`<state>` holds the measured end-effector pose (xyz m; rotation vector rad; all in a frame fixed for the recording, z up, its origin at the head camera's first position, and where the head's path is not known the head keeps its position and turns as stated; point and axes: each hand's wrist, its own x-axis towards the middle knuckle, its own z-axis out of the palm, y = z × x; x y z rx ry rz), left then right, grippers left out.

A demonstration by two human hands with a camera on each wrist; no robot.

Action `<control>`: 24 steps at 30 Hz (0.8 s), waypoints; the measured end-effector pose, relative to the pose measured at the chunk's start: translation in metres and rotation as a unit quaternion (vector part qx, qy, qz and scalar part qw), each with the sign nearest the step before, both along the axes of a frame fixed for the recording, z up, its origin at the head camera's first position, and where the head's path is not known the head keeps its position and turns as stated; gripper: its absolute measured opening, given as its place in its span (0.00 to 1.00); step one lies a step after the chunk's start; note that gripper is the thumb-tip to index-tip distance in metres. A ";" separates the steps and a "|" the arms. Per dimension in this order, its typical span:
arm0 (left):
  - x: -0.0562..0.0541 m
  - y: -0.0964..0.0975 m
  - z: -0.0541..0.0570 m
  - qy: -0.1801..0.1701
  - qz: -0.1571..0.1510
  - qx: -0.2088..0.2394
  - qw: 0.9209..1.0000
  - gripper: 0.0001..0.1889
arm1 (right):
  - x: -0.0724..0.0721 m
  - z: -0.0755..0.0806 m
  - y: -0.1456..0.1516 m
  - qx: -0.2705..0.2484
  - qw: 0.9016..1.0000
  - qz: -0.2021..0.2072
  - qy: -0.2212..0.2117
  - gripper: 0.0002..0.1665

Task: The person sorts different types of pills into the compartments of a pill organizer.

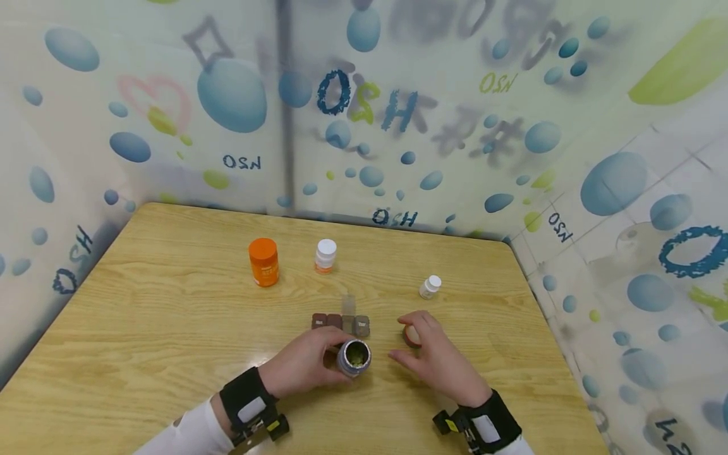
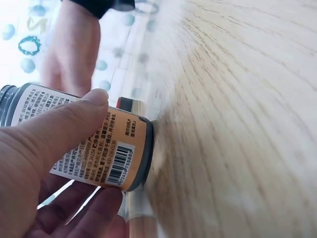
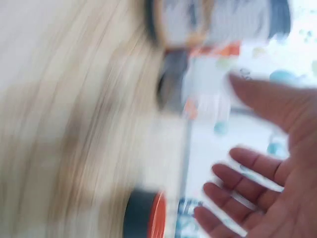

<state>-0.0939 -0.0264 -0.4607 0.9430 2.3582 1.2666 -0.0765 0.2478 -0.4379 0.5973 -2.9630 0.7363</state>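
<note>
My left hand [image 1: 301, 363] grips a dark, uncapped supplement bottle [image 1: 354, 359] around its side. Seen from above, its mouth shows greenish-brown contents too small to make out. The left wrist view shows its label [image 2: 119, 148], white and orange with a barcode, and its base at the table. My right hand [image 1: 438, 360] has its fingers spread and loosely bent, holding nothing. Partly hidden under those fingers lies a dark screw cap [image 3: 141, 214] with an orange-red inside. Just behind the bottle sits a small pill organizer [image 1: 333, 321], one clear lid [image 1: 348, 304] standing up.
On the wooden table [image 1: 170, 328] an orange jar [image 1: 264, 262] and a white bottle with an orange base [image 1: 325, 255] stand at the back. A smaller white bottle [image 1: 430, 287] is beyond my right hand. A patterned curtain [image 1: 239, 177] borders the table.
</note>
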 end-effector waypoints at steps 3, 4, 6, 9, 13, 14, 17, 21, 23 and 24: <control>0.000 0.000 -0.002 0.007 0.005 -0.006 1.000 0.30 | 0.008 0.007 -0.016 -0.037 0.997 0.062 -0.018 0.35; 0.000 0.001 -0.002 0.007 0.006 -0.008 1.000 0.30 | 0.010 0.009 -0.021 -0.050 0.995 0.082 -0.025 0.35; -0.001 0.000 -0.003 0.005 0.010 -0.015 1.000 0.30 | 0.011 0.008 -0.031 -0.064 0.991 0.117 -0.033 0.37; -0.003 -0.002 0.000 0.000 0.012 -0.014 1.000 0.34 | 0.011 0.004 -0.043 -0.079 0.985 0.147 -0.035 0.39; -0.011 -0.014 0.009 -0.005 0.037 -0.016 0.999 0.41 | 0.009 -0.004 -0.054 -0.086 0.986 0.145 -0.018 0.37; -0.013 -0.018 0.012 -0.002 0.051 -0.017 0.999 0.41 | 0.009 -0.005 -0.055 -0.088 0.986 0.142 -0.017 0.37; -0.021 -0.028 0.019 0.020 0.112 -0.024 0.993 0.36 | 0.009 -0.005 -0.058 -0.086 0.988 0.127 -0.027 0.35; -0.028 -0.033 0.019 0.063 0.172 -0.052 0.982 0.28 | 0.009 -0.002 -0.056 -0.085 0.990 0.109 -0.037 0.35; -0.030 -0.033 0.015 0.075 0.178 -0.066 0.979 0.26 | 0.007 0.001 -0.052 -0.092 0.990 0.096 -0.035 0.35; -0.031 -0.033 0.013 0.078 0.178 -0.072 0.978 0.26 | 0.005 0.002 -0.050 -0.096 0.991 0.090 -0.031 0.35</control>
